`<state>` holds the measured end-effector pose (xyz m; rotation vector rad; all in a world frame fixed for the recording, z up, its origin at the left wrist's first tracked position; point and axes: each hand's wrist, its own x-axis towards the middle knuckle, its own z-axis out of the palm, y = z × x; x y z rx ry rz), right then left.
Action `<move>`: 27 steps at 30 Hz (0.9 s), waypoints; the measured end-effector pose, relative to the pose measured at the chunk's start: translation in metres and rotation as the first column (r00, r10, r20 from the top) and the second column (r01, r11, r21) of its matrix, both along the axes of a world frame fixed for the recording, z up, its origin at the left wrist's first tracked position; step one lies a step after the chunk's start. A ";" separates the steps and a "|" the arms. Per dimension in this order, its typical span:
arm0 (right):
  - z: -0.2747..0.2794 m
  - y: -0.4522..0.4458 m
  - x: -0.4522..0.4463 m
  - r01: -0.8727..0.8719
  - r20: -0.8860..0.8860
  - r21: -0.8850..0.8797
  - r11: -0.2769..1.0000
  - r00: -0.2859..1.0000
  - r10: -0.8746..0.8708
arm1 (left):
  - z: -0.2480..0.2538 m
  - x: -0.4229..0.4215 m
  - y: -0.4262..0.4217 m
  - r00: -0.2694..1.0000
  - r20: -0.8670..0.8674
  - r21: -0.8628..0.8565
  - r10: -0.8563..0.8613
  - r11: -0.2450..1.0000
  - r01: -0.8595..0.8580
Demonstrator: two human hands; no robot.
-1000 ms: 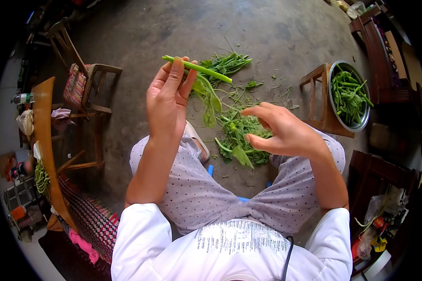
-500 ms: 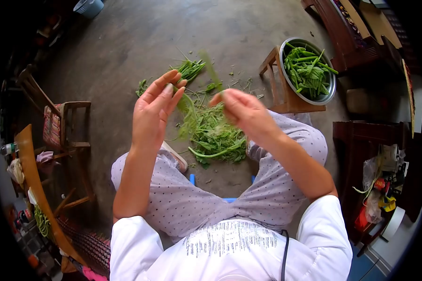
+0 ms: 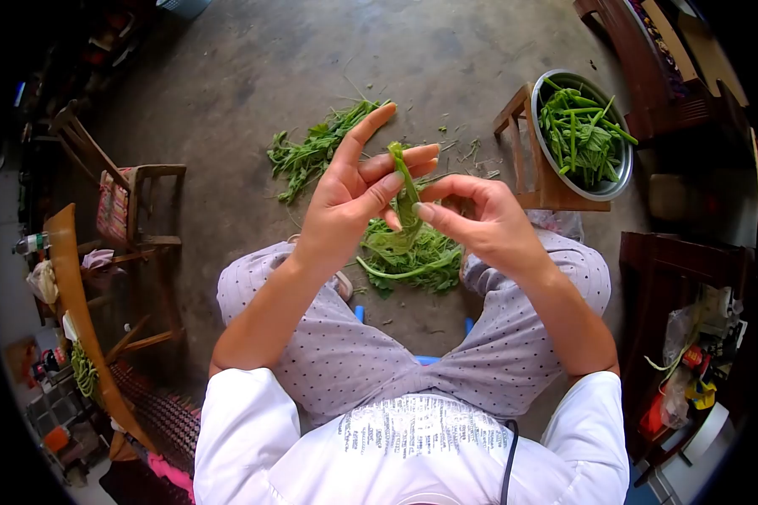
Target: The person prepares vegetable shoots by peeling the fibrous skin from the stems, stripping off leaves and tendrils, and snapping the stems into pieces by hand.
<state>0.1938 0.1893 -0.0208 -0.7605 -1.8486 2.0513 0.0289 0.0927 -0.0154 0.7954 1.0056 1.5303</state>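
Note:
A green leafy stem (image 3: 407, 189) is held upright above my lap between both hands. My left hand (image 3: 345, 198) grips it with the thumb against the fingers, the index finger stretched away. From the other side, my right hand (image 3: 493, 223) pinches the same stem low down between thumb and index finger. Beneath the hands, a heap of loose leaves and stringy peelings (image 3: 425, 268) lies on the floor between my feet. Farther off, partly behind my left hand, is a bunch of leafy greens (image 3: 299, 164).
To the right, a metal basin (image 3: 621, 168) holding green stems and leaves (image 3: 583, 135) rests on a wooden stool (image 3: 516, 151). A wooden chair (image 3: 116, 202) stands at left, with a curved wooden tabletop (image 3: 84, 311) nearer me. Dark wooden furniture (image 3: 661, 252) lines the right side.
My hands have come together; a blurred green piece was in the right hand, and now both hold one stem. The whole view has shifted slightly rightward.

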 end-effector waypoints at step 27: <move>0.010 -0.001 -0.040 -0.055 -0.165 -0.129 0.990 0.986 0.034 | 0.006 -0.006 -0.033 0.616 -0.734 0.095 0.287 0.941 -0.325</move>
